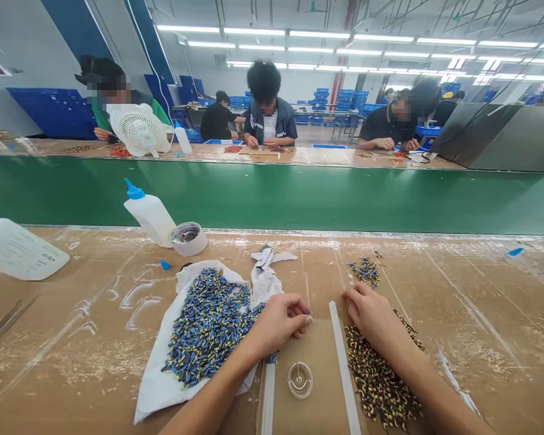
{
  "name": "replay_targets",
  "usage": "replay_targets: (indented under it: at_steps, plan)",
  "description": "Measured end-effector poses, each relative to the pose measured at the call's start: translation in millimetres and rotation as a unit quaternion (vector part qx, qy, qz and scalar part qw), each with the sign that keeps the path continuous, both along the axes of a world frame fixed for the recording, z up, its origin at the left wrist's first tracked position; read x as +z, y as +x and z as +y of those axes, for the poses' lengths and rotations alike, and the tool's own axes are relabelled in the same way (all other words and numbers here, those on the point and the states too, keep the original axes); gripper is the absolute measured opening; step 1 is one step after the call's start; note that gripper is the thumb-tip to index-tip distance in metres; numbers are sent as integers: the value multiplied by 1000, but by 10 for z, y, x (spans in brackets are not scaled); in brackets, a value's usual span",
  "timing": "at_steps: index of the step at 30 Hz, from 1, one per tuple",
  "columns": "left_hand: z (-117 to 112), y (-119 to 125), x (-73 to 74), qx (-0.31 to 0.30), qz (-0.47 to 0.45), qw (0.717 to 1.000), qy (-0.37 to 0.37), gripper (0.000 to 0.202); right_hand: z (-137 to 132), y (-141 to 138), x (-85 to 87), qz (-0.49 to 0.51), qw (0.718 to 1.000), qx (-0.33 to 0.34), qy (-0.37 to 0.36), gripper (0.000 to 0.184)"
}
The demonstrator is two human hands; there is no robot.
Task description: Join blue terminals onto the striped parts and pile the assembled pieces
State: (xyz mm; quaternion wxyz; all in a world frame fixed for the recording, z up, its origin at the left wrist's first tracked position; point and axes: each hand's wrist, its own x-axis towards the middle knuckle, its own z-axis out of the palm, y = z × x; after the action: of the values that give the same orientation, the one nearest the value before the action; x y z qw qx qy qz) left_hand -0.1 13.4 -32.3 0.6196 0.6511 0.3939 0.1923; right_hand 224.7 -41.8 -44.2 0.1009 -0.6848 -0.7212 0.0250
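My left hand [286, 318] is closed in a pinch above the far end of a cardboard strip [320, 362] edged with white tape. Something tiny and dark may be between its fingertips, too small to name. Beside it, a heap of small blue, yellow and black pieces [208, 326] lies on a white cloth [156, 386]. My right hand [370, 309] rests low, fingers curled together and tips hidden, at the top of a pile of black, yellow and red pieces [376, 386]. Just beyond it sits a smaller pile of blue-and-yellow pieces [365, 270]. A small round clear dish [300, 380] stands on the strip.
Crumpled white tissue [265, 275] lies beyond my left hand. Behind the cloth are a tape roll [188, 239] and a blue-capped squeeze bottle [150, 217]; a white jug [20, 251] lies left, above tweezers [6, 320]. A green belt [272, 196] separates me from co-workers.
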Motion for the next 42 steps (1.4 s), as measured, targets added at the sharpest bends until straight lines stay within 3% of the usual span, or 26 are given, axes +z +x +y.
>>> replay_targets:
  at_steps: [4, 11, 19, 24, 34, 42]
  plan:
    - [-8, -1, -4, 13, -26, 1000, -7, 17, 17, 60, 51, 8, 1000, -30, 3, 25]
    - [-23, -22, 177, 64, -30, 997, 4, 18, 175, 81, 51, 180, 982, -36, 51, 18]
    - [40, 0, 109, 50, 4, 998, 26, 20, 318, 76, 172, 188, 982, 6, 1, 25]
    - [73, -12, 83, 35, -1, 999, 26, 19, 375, 141, 271, 190, 981, 0, -41, 18]
    - [49, -1, 95, 40, 8, 999, 16, 19, 401, 50, 159, 200, 980, 3, -25, 19]
    - [5, 12, 138, 53, -49, 997, 27, 17, 301, 84, 139, 225, 974, 3, -19, 10]
